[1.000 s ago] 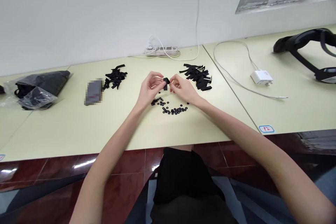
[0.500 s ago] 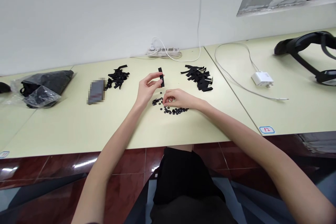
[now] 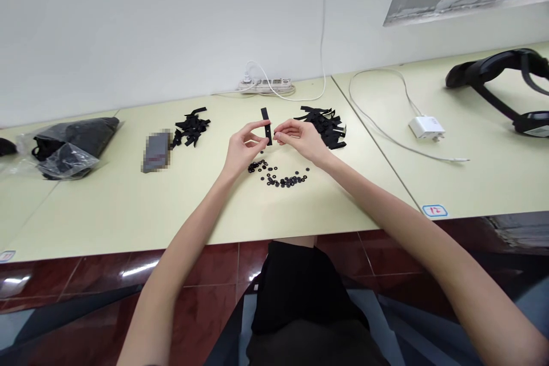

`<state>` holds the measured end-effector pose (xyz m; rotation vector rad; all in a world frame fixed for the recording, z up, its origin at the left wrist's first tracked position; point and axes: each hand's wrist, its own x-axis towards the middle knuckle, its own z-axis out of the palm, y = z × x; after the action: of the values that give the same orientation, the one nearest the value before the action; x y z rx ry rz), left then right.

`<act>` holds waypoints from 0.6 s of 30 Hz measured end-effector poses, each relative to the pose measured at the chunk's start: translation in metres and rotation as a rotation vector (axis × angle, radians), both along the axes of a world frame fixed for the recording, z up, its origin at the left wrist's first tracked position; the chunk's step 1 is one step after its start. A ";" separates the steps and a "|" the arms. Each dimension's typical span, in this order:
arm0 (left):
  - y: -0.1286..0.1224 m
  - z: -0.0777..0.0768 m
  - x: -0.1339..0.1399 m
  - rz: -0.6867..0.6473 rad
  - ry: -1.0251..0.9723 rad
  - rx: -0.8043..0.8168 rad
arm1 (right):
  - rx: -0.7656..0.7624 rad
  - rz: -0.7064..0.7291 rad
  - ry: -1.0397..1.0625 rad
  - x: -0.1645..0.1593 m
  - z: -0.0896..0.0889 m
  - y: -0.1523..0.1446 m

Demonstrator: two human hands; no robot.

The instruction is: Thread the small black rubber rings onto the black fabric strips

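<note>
My left hand (image 3: 244,146) pinches a short black fabric strip (image 3: 264,115), held upright above the table, with small pale dots along it. Just to its right, my right hand (image 3: 302,140) has thumb and fingertips closed on a small dark button-like piece (image 3: 275,133), partly hidden by the fingers. The two hands are close together but apart. Below them several small black round pieces (image 3: 288,182), some with holes, lie in a loose curve. Behind my right hand is a pile of black strips (image 3: 326,123).
Another heap of black strips (image 3: 191,126) lies left, beside a blurred grey object (image 3: 156,151) and a black item in a clear plastic bag (image 3: 77,143). A power strip (image 3: 265,86) sits against the wall. Right are a white charger (image 3: 426,127) with cable and a black headset (image 3: 497,83).
My right hand has risen from the small round pieces up to beside the strip, a dark piece now between its fingertips. My left hand still holds the strip, almost unmoved.
</note>
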<state>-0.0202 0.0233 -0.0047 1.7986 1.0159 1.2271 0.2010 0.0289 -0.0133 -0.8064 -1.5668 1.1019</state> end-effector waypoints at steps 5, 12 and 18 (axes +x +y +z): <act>-0.001 0.000 0.001 -0.037 -0.007 -0.034 | 0.063 -0.060 -0.009 -0.003 0.000 -0.004; -0.006 0.002 0.005 -0.108 -0.003 -0.031 | 0.038 -0.082 0.017 -0.006 -0.002 -0.003; -0.008 0.001 0.007 -0.109 0.004 -0.024 | -0.105 -0.084 0.089 -0.008 -0.004 -0.005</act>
<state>-0.0130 0.0158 -0.0042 1.8136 0.9180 1.1407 0.1934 0.0242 -0.0169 -0.8736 -1.3978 1.1502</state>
